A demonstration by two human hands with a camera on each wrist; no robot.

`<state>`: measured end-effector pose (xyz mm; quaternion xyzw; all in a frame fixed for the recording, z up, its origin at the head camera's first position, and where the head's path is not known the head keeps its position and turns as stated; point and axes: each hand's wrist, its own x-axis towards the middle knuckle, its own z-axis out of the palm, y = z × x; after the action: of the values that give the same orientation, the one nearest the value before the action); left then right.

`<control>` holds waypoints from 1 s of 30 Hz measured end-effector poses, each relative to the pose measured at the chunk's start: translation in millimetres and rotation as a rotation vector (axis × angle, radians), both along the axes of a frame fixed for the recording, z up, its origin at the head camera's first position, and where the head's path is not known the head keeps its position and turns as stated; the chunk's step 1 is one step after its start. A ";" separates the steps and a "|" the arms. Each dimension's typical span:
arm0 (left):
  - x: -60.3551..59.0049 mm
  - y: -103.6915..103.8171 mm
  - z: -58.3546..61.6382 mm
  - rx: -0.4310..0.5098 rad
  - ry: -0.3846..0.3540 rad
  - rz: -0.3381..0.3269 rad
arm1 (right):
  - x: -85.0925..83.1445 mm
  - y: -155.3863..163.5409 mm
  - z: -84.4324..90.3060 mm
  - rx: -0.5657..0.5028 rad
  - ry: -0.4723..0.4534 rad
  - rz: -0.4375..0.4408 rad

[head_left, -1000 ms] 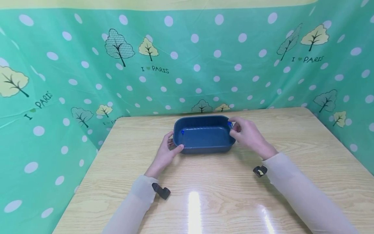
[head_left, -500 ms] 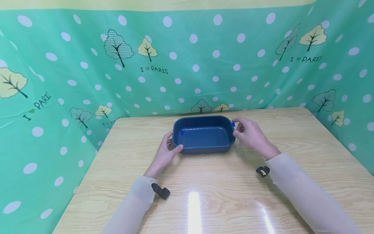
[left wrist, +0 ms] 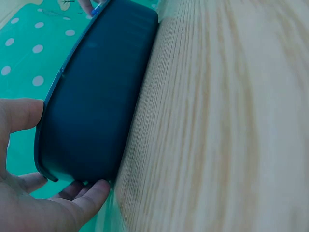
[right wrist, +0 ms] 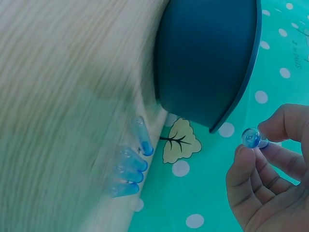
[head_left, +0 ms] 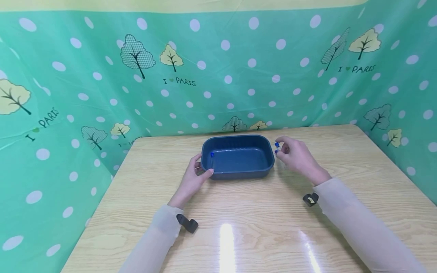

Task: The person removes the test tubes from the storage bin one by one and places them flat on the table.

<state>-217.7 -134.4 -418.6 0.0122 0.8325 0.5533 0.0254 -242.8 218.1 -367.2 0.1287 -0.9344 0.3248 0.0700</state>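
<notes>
- The dark blue rectangular plastic tray (head_left: 238,157) stands mid-counter, far from all edges of the light wooden counter (head_left: 259,223).
- The left hand (head_left: 192,179) clasps the tray's left rim.
- The right hand (head_left: 296,156) pinches a small blue-capped clear tube (right wrist: 251,137) beside the right rim.

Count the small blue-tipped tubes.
6: one tube pinched in the right hand, four tubes lying on the table beside the tray, one more inside the tray near the left hand. Others may be hidden.

dark blue tray (head_left: 238,170), green polka-dot backdrop (head_left: 218,76)
</notes>
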 end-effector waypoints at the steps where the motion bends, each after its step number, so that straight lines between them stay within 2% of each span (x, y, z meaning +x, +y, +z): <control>1: 0.0 0.0 0.0 0.000 0.002 -0.001 | -0.7 1.0 -0.7 0.000 -0.002 0.000; 16: 0.1 0.3 -0.7 -0.003 0.004 -0.009 | -7.3 18.8 -12.4 0.019 -0.002 -0.035; 30: 0.6 -0.9 0.3 -0.003 0.005 -0.002 | -13.1 32.3 -14.1 0.052 -0.019 -0.055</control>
<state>-217.1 -135.3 -418.3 0.0144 0.8335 0.5518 0.0240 -255.9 250.3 -381.3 0.1014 -0.9463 0.2998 0.0667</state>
